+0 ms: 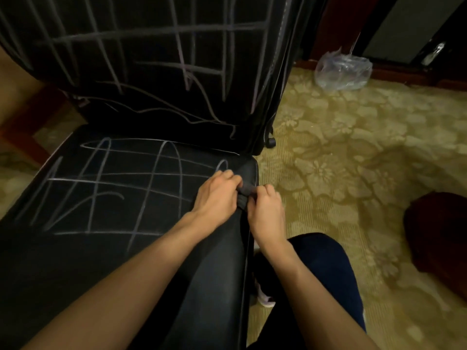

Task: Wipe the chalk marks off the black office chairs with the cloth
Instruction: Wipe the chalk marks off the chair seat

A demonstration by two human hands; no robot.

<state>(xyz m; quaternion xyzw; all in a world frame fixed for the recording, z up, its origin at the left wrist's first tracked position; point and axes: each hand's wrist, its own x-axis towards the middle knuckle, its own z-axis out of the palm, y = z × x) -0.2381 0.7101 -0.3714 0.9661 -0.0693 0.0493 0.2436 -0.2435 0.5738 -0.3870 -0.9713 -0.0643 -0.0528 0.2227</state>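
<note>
A black office chair fills the left of the view. Its seat point(106, 248) carries a grid of white chalk lines point(126, 183), and its backrest point(151, 72) is scribbled with more chalk. A dark grey cloth point(246, 181) lies bunched at the seat's far right corner. My left hand point(217, 197) grips the cloth from the left. My right hand point(266, 213) pinches it from the right, at the seat's edge. Most of the cloth is hidden between my fingers.
A patterned yellow-green carpet point(353, 173) spreads to the right. A clear plastic bag point(343, 69) lies by the dark wooden skirting at the back. A dark red object point(439, 231) sits at the right edge. My knee in dark trousers point(323, 269) is beside the seat.
</note>
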